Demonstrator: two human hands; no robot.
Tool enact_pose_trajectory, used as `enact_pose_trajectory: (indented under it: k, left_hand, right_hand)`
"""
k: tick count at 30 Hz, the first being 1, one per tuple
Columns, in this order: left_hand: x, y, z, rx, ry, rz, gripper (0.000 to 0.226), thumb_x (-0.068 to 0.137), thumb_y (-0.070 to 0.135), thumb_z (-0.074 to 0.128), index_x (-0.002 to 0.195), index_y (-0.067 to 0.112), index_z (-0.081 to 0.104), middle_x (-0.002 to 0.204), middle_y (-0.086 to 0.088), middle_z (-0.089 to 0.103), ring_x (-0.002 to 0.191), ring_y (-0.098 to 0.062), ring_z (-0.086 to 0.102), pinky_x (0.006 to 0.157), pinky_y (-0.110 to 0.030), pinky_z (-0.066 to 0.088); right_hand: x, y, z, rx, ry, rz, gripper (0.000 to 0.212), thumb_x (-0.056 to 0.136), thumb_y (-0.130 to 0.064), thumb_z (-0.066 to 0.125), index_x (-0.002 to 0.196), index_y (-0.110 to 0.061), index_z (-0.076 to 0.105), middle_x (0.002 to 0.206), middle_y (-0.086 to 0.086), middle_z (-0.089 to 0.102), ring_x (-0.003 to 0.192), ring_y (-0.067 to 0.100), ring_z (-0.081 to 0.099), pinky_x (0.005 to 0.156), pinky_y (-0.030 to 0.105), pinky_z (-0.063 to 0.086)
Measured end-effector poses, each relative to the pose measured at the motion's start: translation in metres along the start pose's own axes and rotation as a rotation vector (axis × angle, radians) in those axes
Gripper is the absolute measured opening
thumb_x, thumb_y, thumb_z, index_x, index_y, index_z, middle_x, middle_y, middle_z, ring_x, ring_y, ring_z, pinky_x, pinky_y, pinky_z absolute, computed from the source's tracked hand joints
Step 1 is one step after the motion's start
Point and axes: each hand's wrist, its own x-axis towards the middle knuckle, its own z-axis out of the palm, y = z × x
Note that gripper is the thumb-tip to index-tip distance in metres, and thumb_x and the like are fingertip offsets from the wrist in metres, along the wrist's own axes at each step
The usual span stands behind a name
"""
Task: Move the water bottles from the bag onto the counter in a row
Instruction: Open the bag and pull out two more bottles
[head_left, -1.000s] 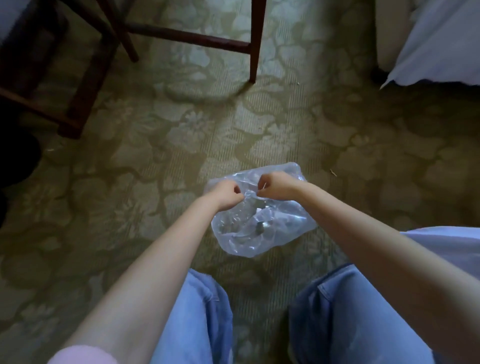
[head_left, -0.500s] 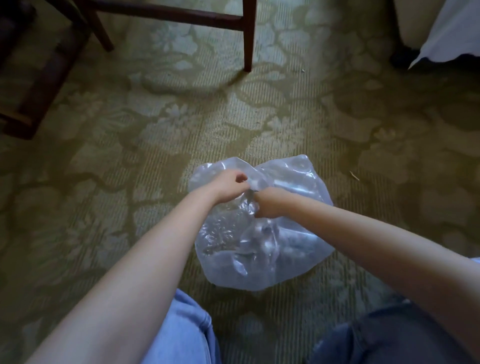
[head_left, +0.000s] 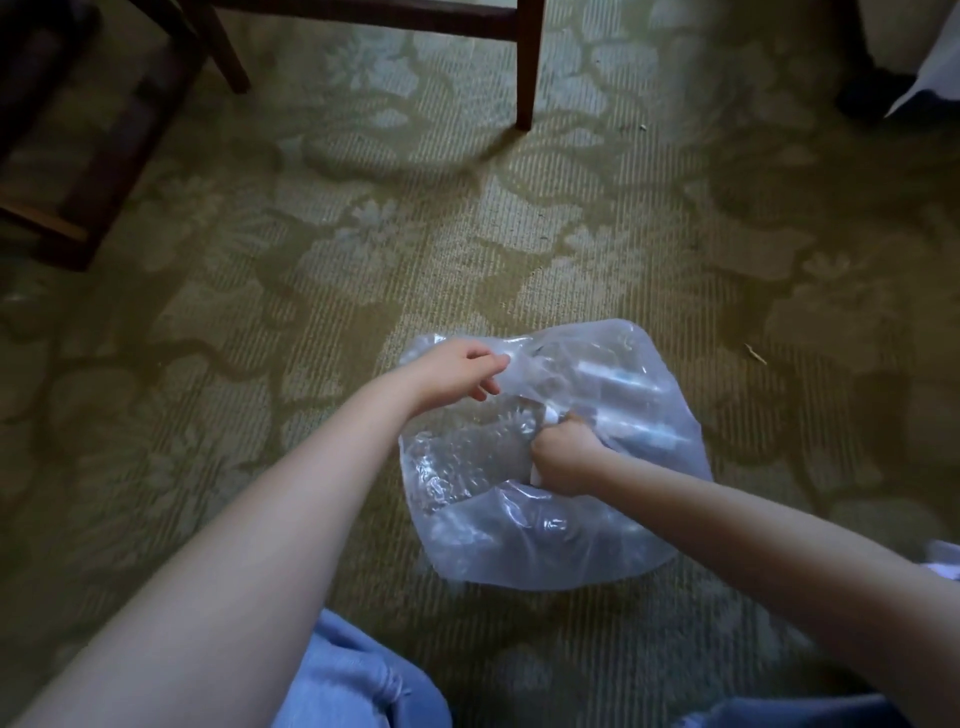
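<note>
A clear plastic bag (head_left: 545, 540) lies on the green patterned carpet in front of my knees. Several water bottles (head_left: 618, 384) show dimly through its film. My left hand (head_left: 457, 371) pinches the bag's upper edge and holds it up. My right hand (head_left: 563, 454) is inside the mouth of the bag, fist closed around the neck of a clear bottle (head_left: 483, 441) that lies across the opening with something white at the fist. No counter is in view.
Dark wooden chair legs (head_left: 527, 67) stand on the carpet beyond the bag, with more dark furniture (head_left: 78, 156) at the far left. A white cloth (head_left: 930, 67) hangs at the top right. My blue-jeaned knees (head_left: 353, 675) fill the bottom edge.
The bag has been pulled open. My left hand lifted its edge to the left, and my right hand went down into the opening and closed on a bottle.
</note>
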Motion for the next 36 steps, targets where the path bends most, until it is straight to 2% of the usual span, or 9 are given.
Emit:
enact_pose_trajectory:
  k: [7, 12, 16, 19, 22, 25, 31, 34, 36]
  left_hand:
    - [-0.011, 0.002, -0.010, -0.081, 0.066, -0.011, 0.024, 0.096, 0.008, 0.036, 0.103, 0.011, 0.059, 0.086, -0.004, 0.068, 0.077, -0.014, 0.063, 0.063, -0.025, 0.038]
    - [-0.026, -0.001, -0.027, -0.045, 0.093, 0.016, 0.027, 0.093, 0.006, 0.038, 0.102, 0.014, 0.063, 0.085, -0.001, 0.074, 0.087, -0.015, 0.069, 0.082, -0.033, 0.047]
    - [-0.044, 0.004, -0.038, -0.044, 0.142, 0.149, 0.029, 0.087, 0.000, 0.047, 0.103, 0.015, 0.066, 0.096, 0.003, 0.071, 0.097, -0.011, 0.066, 0.079, -0.020, 0.046]
    - [-0.054, 0.013, -0.035, -0.056, 0.044, 0.236, 0.042, 0.084, 0.006, 0.061, 0.124, 0.019, 0.055, 0.115, 0.008, 0.063, 0.108, -0.004, 0.059, 0.088, -0.019, 0.047]
    - [-0.054, 0.018, -0.020, -0.023, 0.123, 0.290, 0.064, 0.073, 0.027, 0.078, 0.129, 0.026, 0.048, 0.118, 0.009, 0.061, 0.106, -0.005, 0.060, 0.088, -0.026, 0.051]
    - [-0.048, 0.016, -0.012, 0.039, 0.276, 0.298, 0.062, 0.065, 0.035, 0.083, 0.117, 0.023, 0.054, 0.110, 0.002, 0.063, 0.097, -0.016, 0.064, 0.083, -0.034, 0.054]
    - [-0.045, 0.003, -0.022, 0.134, 0.325, 0.231, 0.057, 0.060, 0.035, 0.085, 0.107, 0.022, 0.055, 0.106, -0.001, 0.064, 0.095, -0.017, 0.063, 0.083, -0.033, 0.053]
    - [-0.045, -0.002, -0.032, 0.139, 0.352, 0.218, 0.059, 0.060, 0.032, 0.086, 0.109, 0.022, 0.053, 0.110, -0.001, 0.063, 0.099, -0.017, 0.062, 0.086, -0.036, 0.053]
    - [-0.044, -0.005, -0.035, 0.127, 0.377, 0.210, 0.060, 0.061, 0.030, 0.086, 0.111, 0.023, 0.052, 0.114, -0.001, 0.062, 0.102, -0.019, 0.061, 0.089, -0.038, 0.053]
  right_hand:
    - [-0.030, 0.010, -0.055, 0.310, 0.299, 0.015, 0.027, 0.076, -0.043, 0.064, 0.084, -0.020, 0.052, 0.076, -0.001, 0.054, 0.077, 0.025, 0.057, 0.058, 0.027, 0.033]
    - [-0.046, 0.023, -0.086, 0.750, 0.543, 0.049, 0.037, 0.075, -0.041, 0.074, 0.067, -0.020, 0.044, 0.057, -0.009, 0.043, 0.058, 0.016, 0.043, 0.055, 0.029, 0.030]
    - [-0.049, 0.021, -0.126, 1.018, 0.782, 0.194, 0.048, 0.073, -0.039, 0.077, 0.055, -0.021, 0.036, 0.053, -0.004, 0.036, 0.052, 0.012, 0.032, 0.052, 0.033, 0.028]
    - [-0.052, 0.020, -0.150, 1.218, 0.853, 0.317, 0.044, 0.070, -0.042, 0.075, 0.060, -0.011, 0.046, 0.054, 0.002, 0.043, 0.049, 0.018, 0.045, 0.050, 0.038, 0.044]
    - [-0.058, 0.017, -0.161, 1.342, 0.826, 0.364, 0.040, 0.071, -0.040, 0.075, 0.069, -0.005, 0.054, 0.055, 0.005, 0.049, 0.037, 0.014, 0.049, 0.044, 0.023, 0.040]
    - [-0.061, 0.009, -0.162, 1.365, 0.788, 0.334, 0.038, 0.073, -0.037, 0.076, 0.072, -0.005, 0.056, 0.058, 0.006, 0.051, 0.043, 0.016, 0.051, 0.041, 0.019, 0.039]
    - [-0.056, 0.022, -0.143, 1.604, 0.368, 0.027, 0.027, 0.097, -0.031, 0.050, 0.093, -0.006, 0.059, 0.063, 0.010, 0.062, 0.053, 0.022, 0.061, 0.056, 0.030, 0.049]
    - [-0.044, 0.027, -0.115, 1.487, 0.102, 0.013, 0.027, 0.099, -0.012, 0.039, 0.098, -0.001, 0.064, 0.082, 0.016, 0.068, 0.071, 0.026, 0.066, 0.069, 0.035, 0.054]
    - [-0.035, 0.019, -0.092, 1.172, -0.087, -0.006, 0.030, 0.098, -0.012, 0.042, 0.119, -0.003, 0.061, 0.113, 0.015, 0.066, 0.099, 0.027, 0.064, 0.089, 0.037, 0.050]
